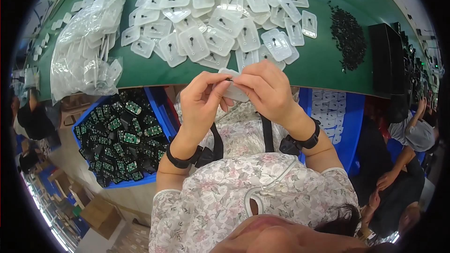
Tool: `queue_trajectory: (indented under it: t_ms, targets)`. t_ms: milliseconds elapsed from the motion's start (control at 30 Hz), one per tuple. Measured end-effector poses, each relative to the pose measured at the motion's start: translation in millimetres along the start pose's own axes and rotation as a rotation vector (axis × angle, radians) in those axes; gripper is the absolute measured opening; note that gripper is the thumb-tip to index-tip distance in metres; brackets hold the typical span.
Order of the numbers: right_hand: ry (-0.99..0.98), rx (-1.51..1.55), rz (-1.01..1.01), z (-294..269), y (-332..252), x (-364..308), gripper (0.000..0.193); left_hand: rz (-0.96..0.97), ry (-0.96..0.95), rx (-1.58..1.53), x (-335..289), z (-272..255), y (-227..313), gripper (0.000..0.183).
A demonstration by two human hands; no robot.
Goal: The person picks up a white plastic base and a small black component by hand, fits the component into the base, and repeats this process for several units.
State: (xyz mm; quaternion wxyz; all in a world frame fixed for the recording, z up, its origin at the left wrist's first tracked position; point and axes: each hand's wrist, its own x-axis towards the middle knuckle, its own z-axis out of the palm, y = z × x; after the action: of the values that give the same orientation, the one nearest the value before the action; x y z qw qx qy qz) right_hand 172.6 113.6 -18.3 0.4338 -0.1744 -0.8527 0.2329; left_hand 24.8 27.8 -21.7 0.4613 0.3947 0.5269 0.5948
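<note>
The left hand (199,97) and the right hand (272,89) meet just off the near edge of the green desk (309,63), thumbs and forefingers pinching a translucent plate (237,93) between them. A small black piece (229,79) shows at their fingertips, partly covered, so whether it is already seated in the plate cannot be told. Beyond the hands lies a broad heap (250,36) of similar plates, overlapping and facing various ways; many carry a black piece near the middle, which suggests that this step is done on them, while on others the spot is hidden or too small to judge. To the right, a pile of loose black pieces (348,37) lies spread on the desk, so a good share of the work appears to remain. To the left stands a clear bag (84,42) of stacked plates, probably awaiting their turn, though the film blurs their detail. Below the desk edge, a blue bin (162,107) of circuit boards (132,107) sits at the left and a blue tray (355,122) of white parts (328,112) at the right, both apart from the hands.
</note>
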Motion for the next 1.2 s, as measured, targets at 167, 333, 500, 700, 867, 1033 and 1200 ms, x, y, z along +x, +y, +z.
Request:
queue_trajectory:
  t_ms: [167,333,500,700,867,1033,1200]
  targets:
    - [0.002,-0.186,-0.032,-4.9,-8.4,3.1,0.02,-0.083,0.055,-0.192,-0.1,10.3,15.1,0.015]
    - [-0.002,-0.034,0.236,-7.5,-8.5,-3.9,0.014,-0.102,0.053,-0.216,2.2,9.9,-1.2,0.013]
    - [0.037,0.163,0.499,-6.0,-13.5,-8.6,0.01,-0.015,-0.008,-0.201,1.0,17.0,-8.6,0.013]
    - [0.069,0.319,0.664,-2.5,-13.3,-16.9,0.011,0.202,-0.04,0.113,1.0,20.4,-10.1,0.012]
    - [0.163,0.24,0.557,-10.7,-10.1,-16.7,0.017,-0.056,-0.025,-0.182,-0.5,19.9,3.3,0.009]
    - [-0.025,0.295,0.578,-17.5,-3.8,-11.9,0.022,0.007,-0.074,-0.128,-0.5,19.9,-0.6,0.009]
    - [-0.185,0.233,0.634,-25.2,-8.2,-3.2,0.019,0.0,-0.118,-0.017,-1.1,17.2,-3.3,0.008]
